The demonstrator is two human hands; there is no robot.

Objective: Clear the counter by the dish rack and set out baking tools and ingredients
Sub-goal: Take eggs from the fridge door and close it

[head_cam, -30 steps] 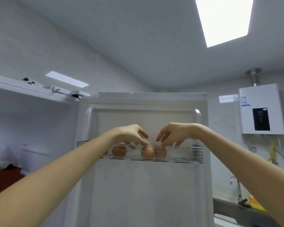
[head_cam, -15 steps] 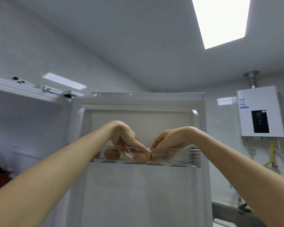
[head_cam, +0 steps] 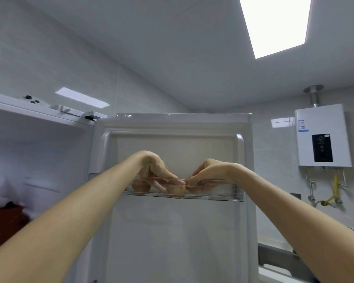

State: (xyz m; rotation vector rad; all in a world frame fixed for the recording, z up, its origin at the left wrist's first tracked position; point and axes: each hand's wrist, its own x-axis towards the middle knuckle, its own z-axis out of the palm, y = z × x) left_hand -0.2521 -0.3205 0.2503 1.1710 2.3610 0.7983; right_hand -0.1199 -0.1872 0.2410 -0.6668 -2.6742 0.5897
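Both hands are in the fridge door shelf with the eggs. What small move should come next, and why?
Probably close the fingers on the middle egg and lift it straight up over the shelf wall. The left hand and right hand reach into the shelf beside the eggs, but no firm grip is plain to see.

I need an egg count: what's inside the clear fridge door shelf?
Two brown eggs show: the left egg alone, the middle egg under the left hand. The right hand covers whatever lies beneath it.
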